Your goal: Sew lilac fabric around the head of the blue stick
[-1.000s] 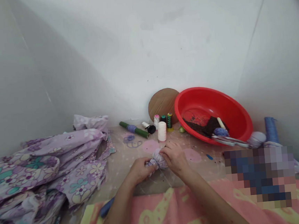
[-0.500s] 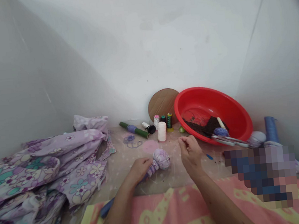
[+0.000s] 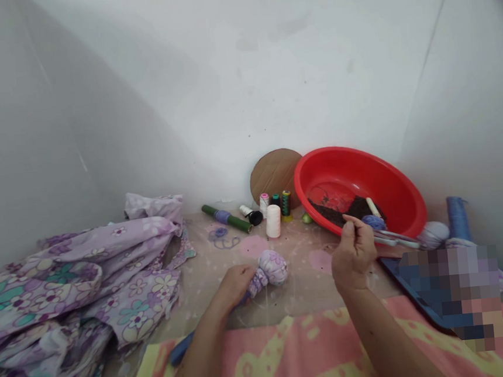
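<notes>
My left hand (image 3: pixel 237 283) is wrapped round a stick with a ball-shaped head of flowered lilac cloth (image 3: pixel 272 267), bound below the head. The stick's blue handle end (image 3: pixel 181 349) shows behind my left forearm. My right hand (image 3: pixel 353 253) is raised in front of the red basin's near rim, its thumb and fingers pinched together. Whatever sits in that pinch is too small to make out. Between the hands, further back, stands a white thread spool (image 3: pixel 273 221).
A red basin (image 3: pixel 405 189) holds dark crumbly material and a blue yarn ball. Several spools (image 3: pixel 286 204), a green tube (image 3: pixel 237 222) and a cardboard disc (image 3: pixel 274 172) lie at the wall. Flowered fabric (image 3: pixel 132 287) is heaped left. A dark flat tray-like object (image 3: pixel 407 280), partly blurred, lies right.
My right hand has moved right, away from the cloth ball and over to the basin's near rim, still pinched. My left hand and the stick have stayed in place.
</notes>
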The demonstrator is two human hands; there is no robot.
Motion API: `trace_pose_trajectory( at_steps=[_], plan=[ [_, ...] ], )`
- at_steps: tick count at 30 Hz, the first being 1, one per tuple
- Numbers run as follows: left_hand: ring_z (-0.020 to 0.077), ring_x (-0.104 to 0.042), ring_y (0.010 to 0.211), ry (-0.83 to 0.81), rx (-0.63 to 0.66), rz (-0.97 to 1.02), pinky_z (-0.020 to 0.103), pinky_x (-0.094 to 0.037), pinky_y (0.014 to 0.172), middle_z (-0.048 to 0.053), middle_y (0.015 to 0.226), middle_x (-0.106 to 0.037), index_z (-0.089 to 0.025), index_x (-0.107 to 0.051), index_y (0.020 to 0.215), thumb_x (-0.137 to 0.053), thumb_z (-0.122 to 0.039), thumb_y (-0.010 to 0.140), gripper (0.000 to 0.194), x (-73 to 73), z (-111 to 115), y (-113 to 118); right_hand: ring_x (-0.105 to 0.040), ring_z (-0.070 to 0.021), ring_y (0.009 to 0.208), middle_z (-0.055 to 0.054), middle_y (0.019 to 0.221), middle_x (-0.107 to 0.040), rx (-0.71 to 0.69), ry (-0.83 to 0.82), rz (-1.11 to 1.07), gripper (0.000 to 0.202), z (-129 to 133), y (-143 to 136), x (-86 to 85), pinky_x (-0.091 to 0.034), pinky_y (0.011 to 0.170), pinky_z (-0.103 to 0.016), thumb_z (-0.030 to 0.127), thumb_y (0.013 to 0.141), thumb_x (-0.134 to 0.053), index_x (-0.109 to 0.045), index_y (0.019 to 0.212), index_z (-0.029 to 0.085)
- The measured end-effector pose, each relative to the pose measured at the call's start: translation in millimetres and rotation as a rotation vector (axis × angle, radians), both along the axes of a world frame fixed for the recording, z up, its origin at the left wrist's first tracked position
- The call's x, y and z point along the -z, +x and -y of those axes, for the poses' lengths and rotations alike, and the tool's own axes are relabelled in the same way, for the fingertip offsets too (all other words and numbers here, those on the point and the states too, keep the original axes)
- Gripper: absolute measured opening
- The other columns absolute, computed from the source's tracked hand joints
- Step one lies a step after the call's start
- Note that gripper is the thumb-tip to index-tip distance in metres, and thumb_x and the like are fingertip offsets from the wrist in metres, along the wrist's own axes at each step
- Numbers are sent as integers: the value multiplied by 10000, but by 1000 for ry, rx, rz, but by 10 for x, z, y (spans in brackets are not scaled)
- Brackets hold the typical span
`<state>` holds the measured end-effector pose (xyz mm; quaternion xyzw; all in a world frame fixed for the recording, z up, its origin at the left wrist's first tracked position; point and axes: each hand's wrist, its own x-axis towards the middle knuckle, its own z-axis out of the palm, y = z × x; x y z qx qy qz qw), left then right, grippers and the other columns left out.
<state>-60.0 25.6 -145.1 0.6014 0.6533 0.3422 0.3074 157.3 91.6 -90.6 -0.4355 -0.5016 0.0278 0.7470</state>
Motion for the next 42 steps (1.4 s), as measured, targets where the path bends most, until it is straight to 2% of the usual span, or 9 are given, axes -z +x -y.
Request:
trace_pose_trajectory(
  at_steps=[3, 7, 9, 13, 20, 23, 26, 34, 42],
  plan=[
    [97, -412, 515, -11, -13, -7, 207, -288, 457, -11, 522, -431, -137, -491, 565, -316, -372, 745, 344, 9, -9, 2, -479, -152, 721, -41, 771, -516, -107, 2, 156, 193, 12, -33, 11, -359, 644, -267, 257, 815, -412, -558, 881, 149],
    [110, -412, 546, -10, -15, -30, 212, -296, 476, -4, 527, -440, -144, -487, 551, -304, -383, 747, 359, -20, 1, 7, -473, -152, 696, -23, 704, -508, -409, -28, 729, 130, 128, -238, 72, -329, 637, -270, 208, 763, -480, -604, 792, 182],
    [114, -419, 559, 11, 4, -52, 214, -302, 495, -2, 535, -455, -148, -487, 547, -286, -376, 751, 366, -51, 17, 13, -467, -165, 755, -27, 747, -521, -484, -32, 971, 132, 204, -353, 106, -309, 681, -288, 189, 738, -509, -618, 809, 210],
    [114, -424, 561, 41, 37, -63, 216, -296, 503, -4, 546, -462, -151, -490, 554, -264, -366, 753, 370, -77, 29, 20, -444, -163, 761, -22, 736, -517, -505, -37, 1197, 150, 290, -496, 160, -276, 738, -311, 179, 742, -511, -626, 821, 233],
    [113, -424, 554, 39, 11, -84, 220, -295, 512, -6, 545, -468, -152, -473, 556, -267, -337, 753, 340, -2, -20, 2, -421, -167, 724, -36, 685, -510, -391, 38, 1364, 136, 268, -583, 201, -261, 747, -332, 170, 748, -503, -628, 705, 201],
    [114, -414, 562, 58, 16, -92, 223, -288, 516, -7, 538, -460, -154, -457, 536, -281, -317, 750, 321, 0, -22, -1, -421, -166, 711, -34, 667, -519, -384, 91, 1380, 145, 235, -618, 238, -268, 733, -327, 179, 752, -514, -611, 645, 193],
    [114, -415, 564, 59, 18, -89, 221, -288, 513, -6, 530, -461, -153, -459, 523, -285, -325, 751, 334, -11, -9, 5, -431, -158, 696, -28, 659, -530, -417, 121, 1293, 150, 181, -621, 278, -279, 704, -309, 181, 762, -509, -608, 649, 188],
    [119, -443, 553, 36, 12, -90, 220, -307, 511, 3, 543, -487, -154, -496, 546, -278, -349, 752, 358, -44, 14, 13, -451, -162, 715, -35, 693, -524, -369, -14, 942, 188, 63, -441, 320, -305, 647, -279, 227, 808, -441, -588, 704, 175],
    [106, -424, 493, -32, 5, -12, 212, -299, 459, -16, 508, -432, -160, -470, 555, -283, -361, 749, 336, -43, 18, 21, -461, -158, 690, -27, 678, -510, -350, 3, 734, 166, 39, -384, 322, -338, 615, -268, 221, 799, -440, -571, 703, 187]
  ],
)
